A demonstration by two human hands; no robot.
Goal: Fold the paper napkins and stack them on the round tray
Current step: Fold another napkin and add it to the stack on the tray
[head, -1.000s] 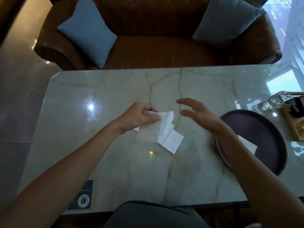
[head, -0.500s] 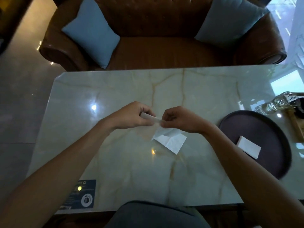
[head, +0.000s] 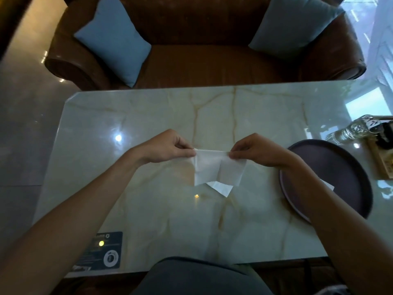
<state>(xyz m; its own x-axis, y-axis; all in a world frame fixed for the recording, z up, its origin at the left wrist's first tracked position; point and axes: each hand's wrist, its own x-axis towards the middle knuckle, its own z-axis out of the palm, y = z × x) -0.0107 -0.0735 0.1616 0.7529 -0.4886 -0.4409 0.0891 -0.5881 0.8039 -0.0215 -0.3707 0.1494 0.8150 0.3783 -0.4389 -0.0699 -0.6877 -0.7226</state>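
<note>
Holding: left hand (head: 168, 146) and right hand (head: 258, 151) each pinch a top corner of the napkin (head: 217, 168)
Fingers: curled tight on the paper
Napkin: stretched above the desk (head: 148, 199), beside the round tray (head: 340, 173)
Tray: one folded napkin (head: 328, 185) peeking out

A napkin (head: 214, 167) is hanging above the middle of the surface (head: 148, 116), stretched between the left hand (head: 168, 146) and the right hand (head: 258, 151). Another napkin piece (head: 221, 188) is lying on the surface just below it. The round tray (head: 340, 167) is sitting to the right, with a bottle (head: 353, 129) lying behind it. A sofa (head: 204, 64) is standing beyond the surface's far edge.
</note>
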